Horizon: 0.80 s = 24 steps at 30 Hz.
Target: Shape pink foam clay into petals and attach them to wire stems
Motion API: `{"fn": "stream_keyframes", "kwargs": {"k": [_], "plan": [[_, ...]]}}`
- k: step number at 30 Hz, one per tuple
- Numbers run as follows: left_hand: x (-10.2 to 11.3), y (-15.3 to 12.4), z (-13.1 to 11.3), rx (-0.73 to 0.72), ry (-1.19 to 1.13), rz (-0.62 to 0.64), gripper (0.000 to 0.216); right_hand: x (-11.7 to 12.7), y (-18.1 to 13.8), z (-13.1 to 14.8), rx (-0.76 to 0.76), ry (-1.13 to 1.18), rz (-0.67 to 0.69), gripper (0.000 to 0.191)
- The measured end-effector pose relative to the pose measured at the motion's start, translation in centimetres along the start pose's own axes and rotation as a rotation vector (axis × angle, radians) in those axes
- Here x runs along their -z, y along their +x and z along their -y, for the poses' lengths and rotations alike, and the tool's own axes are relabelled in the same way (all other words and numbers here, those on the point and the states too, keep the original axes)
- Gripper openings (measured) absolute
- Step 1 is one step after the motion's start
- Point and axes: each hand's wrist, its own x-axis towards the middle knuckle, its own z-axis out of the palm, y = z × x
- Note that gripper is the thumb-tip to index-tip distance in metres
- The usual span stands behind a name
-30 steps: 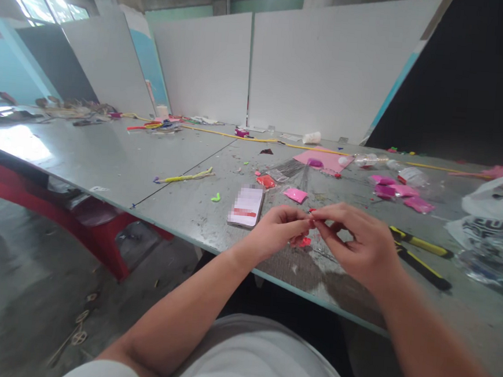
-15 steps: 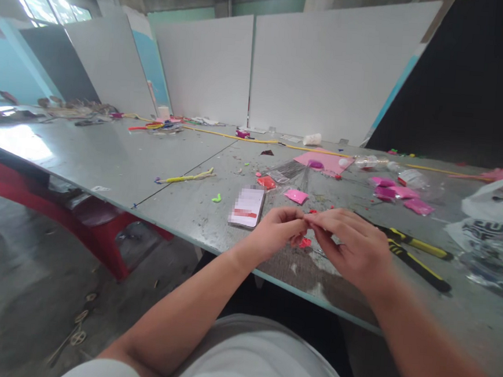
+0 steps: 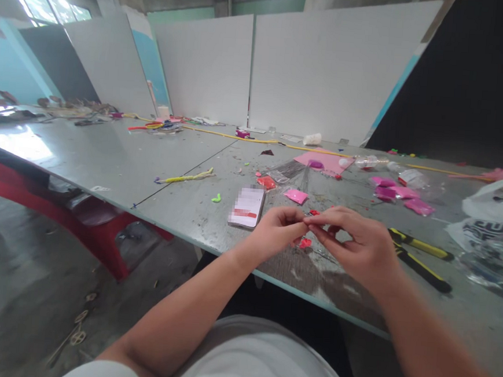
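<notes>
Fingertips of my left hand (image 3: 281, 228) and my right hand (image 3: 356, 237) meet above the near edge of the table (image 3: 197, 219). Both hands are closed in a pinch, and whatever lies between the fingertips is too small or hidden to make out. Just below them, a red clay-like piece (image 3: 305, 243) shows on the table, and another red bit (image 3: 314, 212) lies right behind the fingers. A phone (image 3: 247, 207) lies flat to the left of my left hand. Black-and-yellow handled pliers (image 3: 421, 269) rest beyond my right hand, their head hidden behind it.
A pink packet (image 3: 296, 196) and a red packet (image 3: 266, 182) lie behind the hands. Several magenta packets (image 3: 403, 192) and a white plastic bag (image 3: 492, 225) are at the right. A yellow twisted strand (image 3: 187, 177) lies left. A red chair (image 3: 111, 247) stands by the table's edge.
My right hand has turned and shifted slightly right, its thumb and forefinger now forming a rounder pinch with a gap behind the tips. My left hand stays nearly in place.
</notes>
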Motion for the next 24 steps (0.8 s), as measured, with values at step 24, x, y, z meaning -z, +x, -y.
{"fn": "stream_keyframes", "kwargs": {"k": [24], "plan": [[-0.4,-0.1,0.9,-0.397,0.443,-0.181,0.024,-0.5,0.2,-1.4,-0.7,0.691,-0.036,0.034]]}}
